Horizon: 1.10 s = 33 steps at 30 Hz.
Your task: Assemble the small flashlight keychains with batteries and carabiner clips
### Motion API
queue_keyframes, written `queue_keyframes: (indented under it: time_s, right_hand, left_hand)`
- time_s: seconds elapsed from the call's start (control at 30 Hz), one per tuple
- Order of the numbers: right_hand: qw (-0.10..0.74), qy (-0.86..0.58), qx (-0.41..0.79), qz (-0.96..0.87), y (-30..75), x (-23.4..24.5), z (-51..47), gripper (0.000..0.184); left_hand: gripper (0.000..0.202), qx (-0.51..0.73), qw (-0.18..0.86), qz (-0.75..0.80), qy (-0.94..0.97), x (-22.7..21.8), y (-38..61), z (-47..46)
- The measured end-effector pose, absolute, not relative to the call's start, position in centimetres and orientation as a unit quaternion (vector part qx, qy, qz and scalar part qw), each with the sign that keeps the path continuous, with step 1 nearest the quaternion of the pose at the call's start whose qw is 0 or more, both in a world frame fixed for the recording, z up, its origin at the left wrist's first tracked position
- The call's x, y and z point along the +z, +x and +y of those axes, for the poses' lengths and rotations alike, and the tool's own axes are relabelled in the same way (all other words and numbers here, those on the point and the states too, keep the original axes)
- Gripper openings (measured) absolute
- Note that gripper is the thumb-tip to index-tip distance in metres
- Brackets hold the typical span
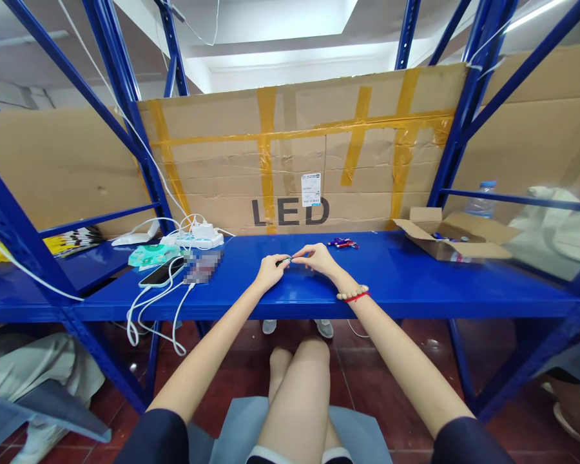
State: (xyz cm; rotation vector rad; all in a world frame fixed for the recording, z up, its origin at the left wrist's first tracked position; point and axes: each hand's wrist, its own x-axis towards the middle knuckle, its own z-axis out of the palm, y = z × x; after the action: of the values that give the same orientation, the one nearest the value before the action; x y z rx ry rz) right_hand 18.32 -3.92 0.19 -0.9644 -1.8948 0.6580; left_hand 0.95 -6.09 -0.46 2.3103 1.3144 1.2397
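Small piece (283,261) is gripped above a smooth, glossy blue tabletop (367,277), creased cardboard (217,174) standing behind: the left hand (271,272) curls round the piece, the right hand (318,259) pinches at its end (round, pale beads (359,289) circle that wrist). It looks slim and dark, finer details too small to tell.

Two hands (269,273) (318,259) shown, one small item (284,260) held, one carton (430,249), one bottle (482,205), one beaded bracelet (352,295) worn, one label (311,189)
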Motion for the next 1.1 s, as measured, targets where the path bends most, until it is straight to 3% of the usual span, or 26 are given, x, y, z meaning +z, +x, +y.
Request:
queue_keyframes:
  time_s: [0.23,0.53,1.1]
  right_hand:
    - [0.437,-0.426,0.229,-0.758,18.4,0.1,-3.7,0.039]
    - [0.455,-0.43,0.301,-0.719,18.0,0.8,-4.8,0.046]
    - [0.355,-0.444,0.482,-0.667,18.2,1.2,-5.3,0.039]
  left_hand:
    - [0.02,0.415,0.098,0.426,0.798,-0.4,0.9,-6.3]
    - [0.022,0.42,0.159,0.402,0.798,-0.2,0.9,-6.5]
    - [0.023,0.443,-0.048,0.375,0.813,-0.6,1.2,-7.0]
